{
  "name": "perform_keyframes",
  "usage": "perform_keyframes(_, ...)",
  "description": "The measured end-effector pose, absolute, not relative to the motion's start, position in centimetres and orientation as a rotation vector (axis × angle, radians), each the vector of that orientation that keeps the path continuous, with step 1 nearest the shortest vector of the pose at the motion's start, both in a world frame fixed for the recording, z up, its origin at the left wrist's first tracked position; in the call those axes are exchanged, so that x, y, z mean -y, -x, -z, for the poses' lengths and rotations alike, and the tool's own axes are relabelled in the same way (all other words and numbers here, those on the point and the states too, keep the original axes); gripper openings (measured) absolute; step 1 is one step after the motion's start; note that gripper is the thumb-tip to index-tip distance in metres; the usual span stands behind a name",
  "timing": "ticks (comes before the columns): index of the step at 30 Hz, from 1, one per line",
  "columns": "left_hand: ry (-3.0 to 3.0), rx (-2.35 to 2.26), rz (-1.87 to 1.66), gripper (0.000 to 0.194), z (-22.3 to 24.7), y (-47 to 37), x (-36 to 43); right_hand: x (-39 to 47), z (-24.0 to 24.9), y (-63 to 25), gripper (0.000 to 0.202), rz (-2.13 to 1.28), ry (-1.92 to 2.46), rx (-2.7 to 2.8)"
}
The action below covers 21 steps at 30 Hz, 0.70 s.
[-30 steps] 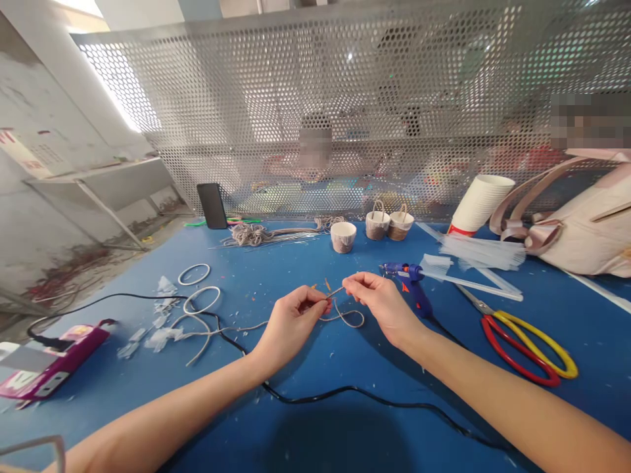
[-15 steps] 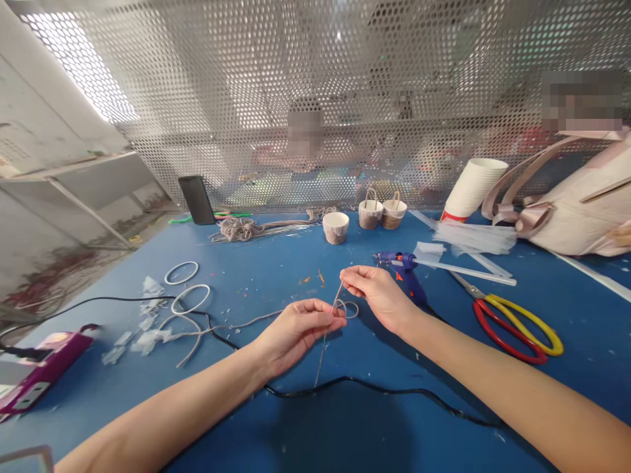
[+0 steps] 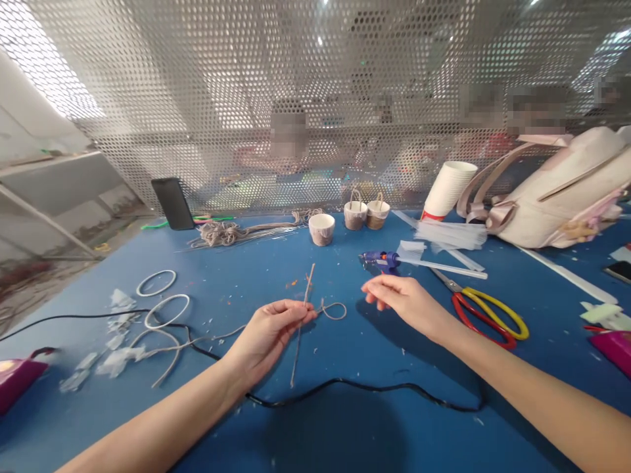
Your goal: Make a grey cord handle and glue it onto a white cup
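Step in hand, as you appear to have it: handling a short cord (image 3: pixel 309 284) above the worktop (image 3: pixel 276 263). Your left hand (image 3: pixel 269 335) is pinched on it, thumb and fingers together, an end projecting each way. Your right hand (image 3: pixel 407 305) hangs loosely curled, partly open, apart from the cord, nothing visible in it. A cord loop (image 3: pixel 335 319) lies just beside your left fingertips (you cannot tell whether the two join). Judgement: working the cord two-handed calls for a fine right-hand pinch on a projecting end.
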<state>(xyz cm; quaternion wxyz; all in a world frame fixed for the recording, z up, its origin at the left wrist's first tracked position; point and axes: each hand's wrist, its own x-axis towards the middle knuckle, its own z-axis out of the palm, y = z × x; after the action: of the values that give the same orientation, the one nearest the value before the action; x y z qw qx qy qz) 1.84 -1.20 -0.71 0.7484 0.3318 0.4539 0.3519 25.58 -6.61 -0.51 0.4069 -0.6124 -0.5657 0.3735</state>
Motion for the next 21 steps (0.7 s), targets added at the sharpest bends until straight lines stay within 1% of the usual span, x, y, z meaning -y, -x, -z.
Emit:
perform_keyframes(3, -0.739, -1.027, -0.815, 0.01, 0.5, -2.0, 0.7, 7.6, 1.3, -28.1, 0.032, -0.491, 1.849, 1.47)
perform_keyframes(5, -0.752, -1.035, -0.823, 0.008, 0.5, -2.3, 0.6, 7.2, 1.9, -29.4, 0.027, -0.334, 1.952, 1.392)
perform_keyframes(7, -0.772, -1.033, -0.819, 0.005, 0.5, -2.7, 0.7, 6.2, 2.4, -30.2, 0.025, -0.409, 1.947, 1.372)
perform_keyframes(10, -0.813, -1.016, -0.81, 0.002, 0.6, -3.3, 1.2, 4.4, 3.0, -30.1, 0.029, -0.533, 1.889, 1.428)
perform_keyframes(15, -0.843, -0.997, -0.826, 0.013, 1.0, -3.4, 1.7, 3.3, 3.2, -28.5, 0.02, -0.54, 1.892, 1.367)
perform_keyframes(17, -0.851, -0.989, -0.829, 0.017, 1.3, -3.4, 1.7, 4.0, 2.9, -27.8, 0.021, -0.569, 1.873, 1.343)
perform_keyframes(21, -0.869, -0.977, -0.834, 0.02, 1.8, -3.5, 1.6, 6.7, 1.5, -26.1, 0.024, -0.837, 1.681, 1.381)
